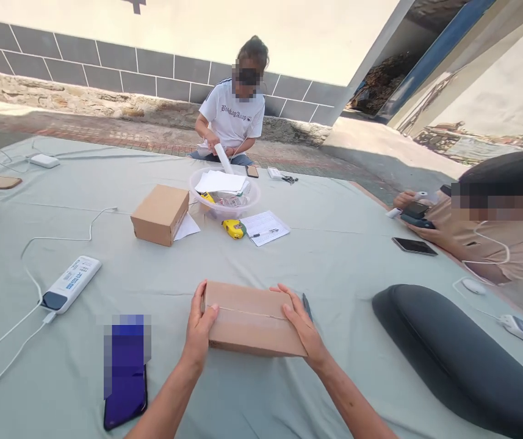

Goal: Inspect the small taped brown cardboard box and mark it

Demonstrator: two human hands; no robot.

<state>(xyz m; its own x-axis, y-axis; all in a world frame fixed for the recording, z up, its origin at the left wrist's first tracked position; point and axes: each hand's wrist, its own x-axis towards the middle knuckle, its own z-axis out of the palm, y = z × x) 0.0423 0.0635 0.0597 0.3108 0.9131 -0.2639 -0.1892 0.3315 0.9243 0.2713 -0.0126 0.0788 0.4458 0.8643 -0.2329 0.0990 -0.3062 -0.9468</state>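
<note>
A closed brown cardboard box (252, 323) is in front of me, with a seam running along its top. My left hand (200, 326) grips its left end, thumb on the top edge and fingers down the side. At the right end my right hand (304, 326) holds it the same way, thumb on top. A dark pen-like object (307, 306) lies partly hidden just beyond my right hand. Left of the box, a phone (126, 402) with a blue-purple screen rests on the cloth-covered table (243, 402).
Farther off stand a second cardboard box (158, 213), a plastic basin (224, 209) of papers and tools, a yellow tape measure (234, 228) and a notebook (268, 227) with a pen. A black padded seat (453, 360) lies right, a white power strip (72, 283) left. Two people sit at the table.
</note>
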